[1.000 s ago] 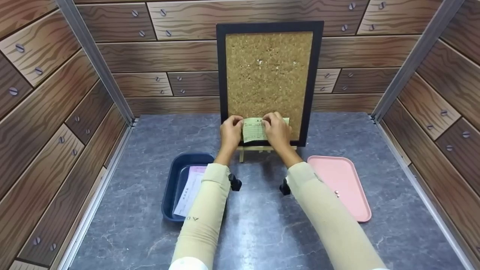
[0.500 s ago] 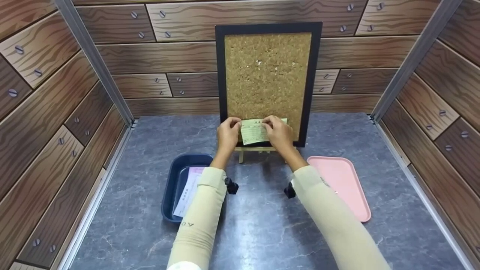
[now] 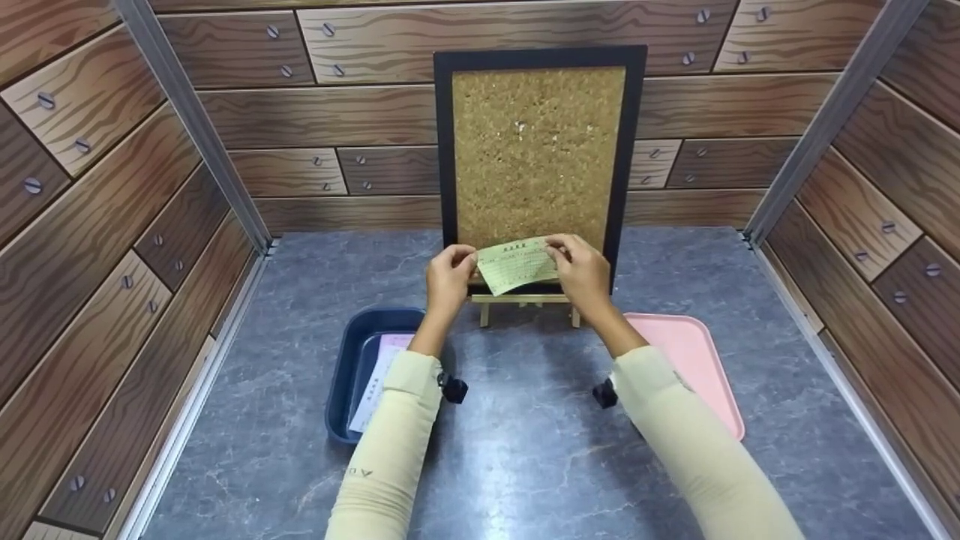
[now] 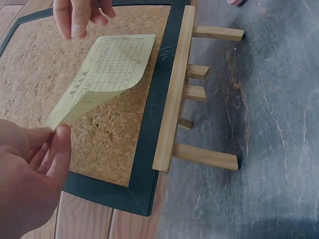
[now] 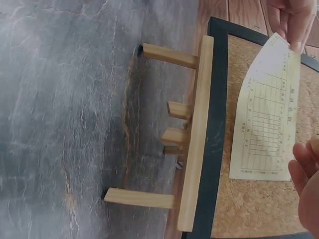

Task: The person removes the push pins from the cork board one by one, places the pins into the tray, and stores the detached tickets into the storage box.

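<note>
Two hands hold one green paper slip (image 3: 517, 264) in front of the cork board (image 3: 536, 142). Our left hand (image 3: 448, 279) pinches its left end with fingers together, and our right hand (image 3: 583, 271) pinches its right end. Below, the wooden easel (image 3: 525, 301) stands on the grey surface (image 3: 525, 450), between a blue tray (image 3: 352, 360) and a pink tray (image 3: 694, 360).

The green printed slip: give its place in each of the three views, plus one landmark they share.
Head: the green printed slip is centre frame, held between the left hand and right hand.
Left wrist: upper left, curling over the cork.
Right wrist: right side, running top to bottom.
Shared landmark: the wooden easel under the cork board.
</note>
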The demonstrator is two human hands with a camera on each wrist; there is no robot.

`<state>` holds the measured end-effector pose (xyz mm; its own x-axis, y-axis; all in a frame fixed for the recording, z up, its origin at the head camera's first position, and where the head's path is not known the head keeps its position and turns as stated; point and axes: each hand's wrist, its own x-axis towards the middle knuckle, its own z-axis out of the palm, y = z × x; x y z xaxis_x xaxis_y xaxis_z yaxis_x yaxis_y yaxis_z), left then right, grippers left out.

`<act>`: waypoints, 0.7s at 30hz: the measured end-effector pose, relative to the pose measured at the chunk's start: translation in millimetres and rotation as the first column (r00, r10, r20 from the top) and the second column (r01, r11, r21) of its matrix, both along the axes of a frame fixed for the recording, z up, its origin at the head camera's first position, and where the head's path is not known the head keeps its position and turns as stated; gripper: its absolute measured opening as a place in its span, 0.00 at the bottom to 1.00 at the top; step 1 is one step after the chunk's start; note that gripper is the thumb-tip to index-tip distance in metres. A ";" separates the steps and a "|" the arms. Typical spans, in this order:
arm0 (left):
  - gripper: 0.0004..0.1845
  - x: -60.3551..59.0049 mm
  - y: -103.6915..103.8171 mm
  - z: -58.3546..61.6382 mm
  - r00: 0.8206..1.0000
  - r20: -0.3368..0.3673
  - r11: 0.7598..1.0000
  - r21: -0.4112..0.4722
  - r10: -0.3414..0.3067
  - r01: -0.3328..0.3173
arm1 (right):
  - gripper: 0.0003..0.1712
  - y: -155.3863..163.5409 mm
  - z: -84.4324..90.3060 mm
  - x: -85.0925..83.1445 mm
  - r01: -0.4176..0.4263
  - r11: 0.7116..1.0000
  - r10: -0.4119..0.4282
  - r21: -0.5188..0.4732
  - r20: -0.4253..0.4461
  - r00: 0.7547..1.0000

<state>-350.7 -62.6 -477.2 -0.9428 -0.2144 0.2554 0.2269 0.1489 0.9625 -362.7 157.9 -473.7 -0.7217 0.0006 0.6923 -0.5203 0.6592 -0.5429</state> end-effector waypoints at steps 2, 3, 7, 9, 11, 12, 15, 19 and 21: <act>0.06 2.8 -0.5 -0.9 1.000 -0.007 1.000 0.025 -0.019 0.019 | 0.07 4.3 0.6 3.9 -0.006 1.000 0.006 -0.014 0.004 1.000; 0.06 4.1 -1.2 -1.4 1.000 -0.008 0.999 0.035 -0.025 0.025 | 0.07 6.4 1.1 6.2 -0.010 1.000 0.010 -0.019 0.003 1.000; 0.06 10.5 -4.8 -2.6 0.999 -0.021 0.995 0.086 -0.048 0.050 | 0.06 15.5 2.4 15.5 -0.025 0.999 0.025 -0.041 -0.003 1.000; 0.06 14.6 -7.0 -3.0 0.998 -0.026 0.992 0.110 -0.056 0.059 | 0.06 20.7 2.6 20.1 -0.028 0.998 0.027 -0.052 -0.008 1.000; 0.06 18.7 -9.3 -3.0 0.997 -0.034 0.989 0.132 -0.065 0.069 | 0.06 26.4 2.8 24.4 -0.033 0.997 0.032 -0.067 -0.013 0.999; 0.06 20.9 -10.6 -3.1 0.997 -0.037 0.988 0.140 -0.067 0.072 | 0.06 29.3 3.0 26.5 -0.033 0.997 0.032 -0.072 -0.015 0.999; 0.06 27.7 -15.0 -3.4 0.997 -0.048 0.985 0.158 -0.068 0.075 | 0.06 38.8 3.7 33.3 -0.021 0.997 0.020 -0.074 -0.017 1.000; 0.07 37.6 -22.3 -3.2 0.996 -0.058 0.983 0.169 -0.067 0.076 | 0.06 51.7 3.8 41.5 -0.009 0.997 0.009 -0.080 -0.006 1.000; 0.07 43.7 -26.4 -2.5 0.996 -0.055 0.981 0.180 -0.068 0.077 | 0.05 57.9 3.3 45.5 -0.016 0.995 0.016 -0.095 0.002 1.000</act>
